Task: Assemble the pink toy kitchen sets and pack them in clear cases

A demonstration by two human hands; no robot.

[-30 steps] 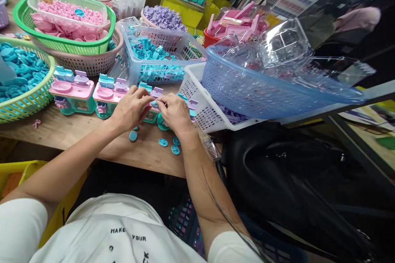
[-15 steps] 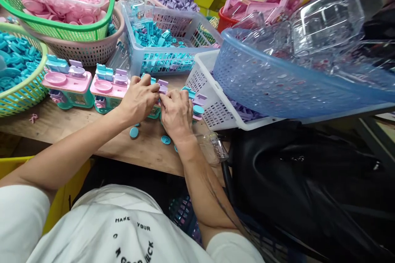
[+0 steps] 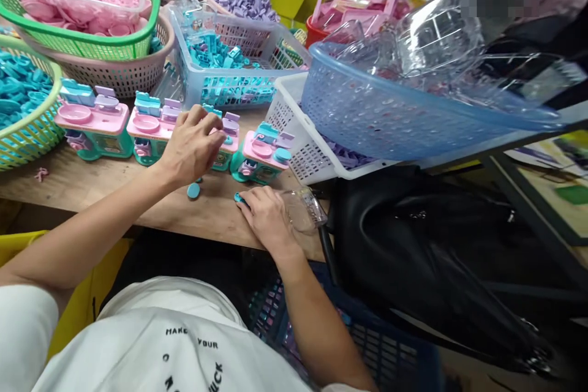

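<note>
Several small pink-and-teal toy kitchens stand in a row on the wooden table. My left hand [image 3: 195, 144] is over the third toy kitchen [image 3: 226, 150], fingers curled and closed; its fingertips and whatever they hold are hidden. A turquoise disc shows on that kitchen's top beside the fingers. Lower right, at the table surface, my right hand [image 3: 266, 214] pinches a small turquoise disc [image 3: 238, 197], partly covered by the fingers. Another turquoise disc [image 3: 193, 190] lies flat below my left hand. The rightmost toy kitchen [image 3: 261, 156] stands between my hands and the white basket, with a round turquoise piece on top.
A clear plastic shell [image 3: 304, 209] lies just right of my right hand. Behind are a clear crate [image 3: 229, 84] of turquoise parts, a green basket [image 3: 138, 43] with pink parts, and a white basket [image 3: 287, 110]. A large blue basin [image 3: 367, 116] holds clear packaging. A black bag [image 3: 413, 245] is at right.
My right hand has left the third toy kitchen and moved down toward me, onto a disc on the table. My left hand stays at the kitchen. The view has shifted slightly.
</note>
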